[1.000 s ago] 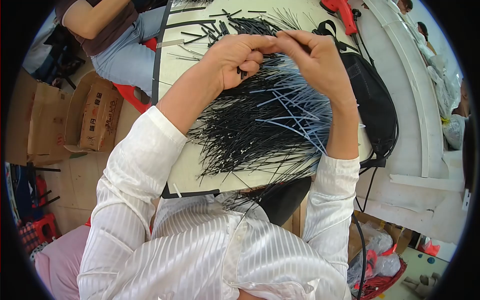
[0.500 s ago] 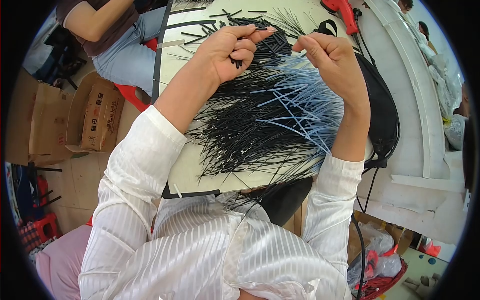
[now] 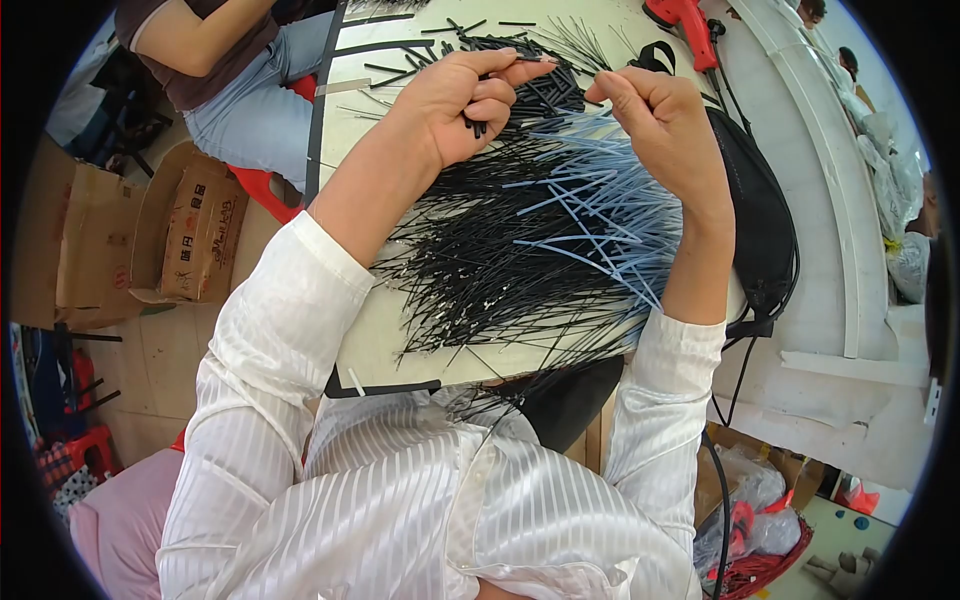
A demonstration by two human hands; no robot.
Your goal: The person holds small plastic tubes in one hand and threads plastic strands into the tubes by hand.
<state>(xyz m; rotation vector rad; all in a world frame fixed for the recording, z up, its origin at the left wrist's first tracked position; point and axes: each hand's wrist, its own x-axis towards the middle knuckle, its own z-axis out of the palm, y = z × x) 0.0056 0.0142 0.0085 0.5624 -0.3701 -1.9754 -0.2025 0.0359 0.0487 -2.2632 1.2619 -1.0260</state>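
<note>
My left hand (image 3: 455, 100) pinches a short black tube (image 3: 530, 58) between thumb and forefinger, while its curled lower fingers hold more short black pieces (image 3: 474, 127). To the right, my right hand (image 3: 660, 115) is closed, thumb against forefinger; whatever lies in its pinch is too small to make out. The hands are apart. Beneath them spreads a heap of thin black wires (image 3: 480, 250), with light blue tubes (image 3: 610, 200) over its right part. Several short black tubes (image 3: 545, 95) lie piled beyond the wires.
A red tool (image 3: 685, 25) with a black cord lies at the table's far right. Beside my right forearm is a black bag (image 3: 755, 210). Another person (image 3: 245, 110) sits at the upper left, near cardboard boxes (image 3: 195, 235). The pale table's edge (image 3: 385, 388) is close to my body.
My hands were together a second ago and have since come apart, the right one moving right. The black tube in my left fingertips has come into view. Little differs from half a second ago.
</note>
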